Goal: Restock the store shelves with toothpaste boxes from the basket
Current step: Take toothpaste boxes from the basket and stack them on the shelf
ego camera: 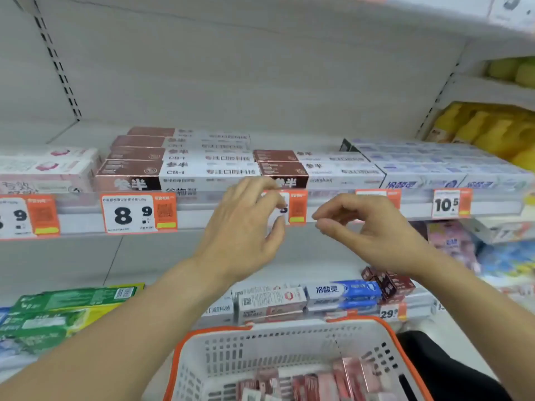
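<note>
Toothpaste boxes [179,166] in brown and white are lying flat in rows across the shelf [202,215] running through the middle of the frame, with a second, shorter group of the same boxes [315,169] sitting just to their right. More toothpaste boxes, red and pink ones [312,383], are lying in the white basket [260,351] with the orange rim at the bottom centre of the frame.

The left hand [246,227] is hovering in front of the shelf edge at centre frame, its grip empty, thumb and fingers loosely curved and slightly apart, overlapping a price tag [289,208] from this view. The right hand [367,227] is hanging just beside it to the right, also holding nothing, its fingers loosely bent toward the thumb with the tips nearly meeting. The two hands are near each other but not touching.

At the left end of the shelf pink and white boxes [49,166] are sitting, and pale blue and white boxes [434,163] are filling the right end. An "8.9" price tag [136,214] is hanging at centre left and a "10.5" tag [451,202] at right. On the lower shelf, green boxes [63,308] are lying at lower left and blue boxes [344,290] at centre. Yellow packages [486,128] are showing blurred at upper right.
</note>
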